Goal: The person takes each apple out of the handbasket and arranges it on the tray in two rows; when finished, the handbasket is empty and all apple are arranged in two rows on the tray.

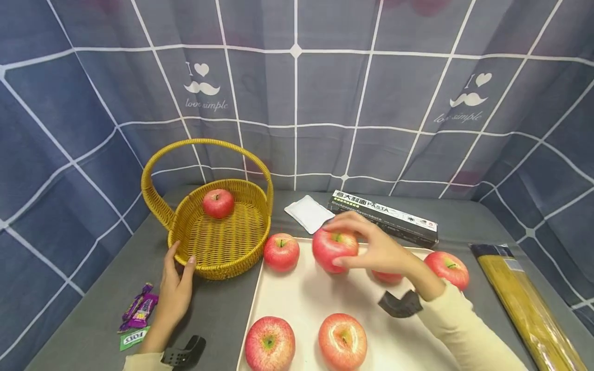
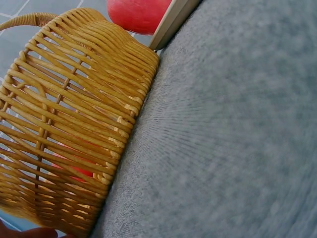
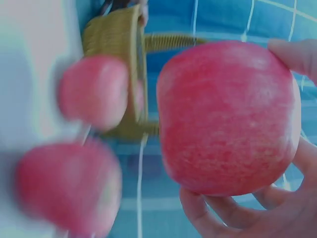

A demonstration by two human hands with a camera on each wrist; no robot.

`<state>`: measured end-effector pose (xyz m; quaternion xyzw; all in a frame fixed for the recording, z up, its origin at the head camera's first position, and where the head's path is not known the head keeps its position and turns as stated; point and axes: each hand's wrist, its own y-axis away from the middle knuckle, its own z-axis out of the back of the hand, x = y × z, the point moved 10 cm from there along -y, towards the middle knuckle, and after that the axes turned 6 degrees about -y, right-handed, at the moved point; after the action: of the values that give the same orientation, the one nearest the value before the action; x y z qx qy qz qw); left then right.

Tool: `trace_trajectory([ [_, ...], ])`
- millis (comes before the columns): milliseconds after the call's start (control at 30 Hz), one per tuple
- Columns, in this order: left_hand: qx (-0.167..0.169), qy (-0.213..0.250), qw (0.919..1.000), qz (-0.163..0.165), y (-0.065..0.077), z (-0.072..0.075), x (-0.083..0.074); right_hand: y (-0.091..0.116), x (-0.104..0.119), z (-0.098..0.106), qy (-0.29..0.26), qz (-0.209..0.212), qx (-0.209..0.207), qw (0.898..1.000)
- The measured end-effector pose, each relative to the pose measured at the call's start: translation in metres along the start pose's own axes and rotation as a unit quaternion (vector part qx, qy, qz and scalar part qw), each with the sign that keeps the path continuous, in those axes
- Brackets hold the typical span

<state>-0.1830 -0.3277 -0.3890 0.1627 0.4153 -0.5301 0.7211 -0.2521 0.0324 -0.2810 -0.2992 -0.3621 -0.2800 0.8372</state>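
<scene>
My right hand (image 1: 373, 245) holds a red apple (image 1: 327, 253) above the pale tray (image 1: 306, 301), thumb on one side and fingers on the other. Close up in the right wrist view, the same apple (image 3: 228, 119) fills the grasp. On the left, a yellow woven basket (image 1: 232, 263) with a tall handle has one apple (image 1: 218, 203) inside. My left hand (image 1: 176, 288) touches the basket's near rim with extended fingers. Several more apples sit on the tray, including one at its front left (image 1: 270, 343) and one beside the basket (image 1: 281, 252).
Behind the tray lie a white packet (image 1: 308, 214) and a black pasta box (image 1: 385, 217). A long clear pack of yellow strands (image 1: 529, 304) lies at the right. Purple-wrapped sweets (image 1: 141, 309) and a green packet (image 1: 133, 338) lie left of my left arm. A grid-patterned curtain (image 1: 297, 103) stands behind.
</scene>
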Motion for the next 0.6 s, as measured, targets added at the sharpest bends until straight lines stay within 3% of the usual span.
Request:
trace_trajectory([
  [167, -0.003, 0.005, 1.0000, -0.002, 0.000, 0.000, 0.001, 0.083, -0.019, 0.031, 0.043, -0.011, -0.061, 0.997],
  [300, -0.007, 0.016, 0.9998, -0.012, 0.000, 0.003, 0.000, 0.133, -0.030, 0.035, 0.068, -0.023, -0.098, 0.993],
  [433, -0.009, 0.009, 0.9999, -0.010, 0.000, 0.004, 0.000, 0.162, -0.034, 0.020, 0.073, -0.009, -0.106, 0.992],
  [600, -0.007, 0.001, 0.9999, -0.008, 0.000, 0.002, -0.001, 0.181, -0.033, -0.005, 0.076, 0.001, -0.095, 0.993],
])
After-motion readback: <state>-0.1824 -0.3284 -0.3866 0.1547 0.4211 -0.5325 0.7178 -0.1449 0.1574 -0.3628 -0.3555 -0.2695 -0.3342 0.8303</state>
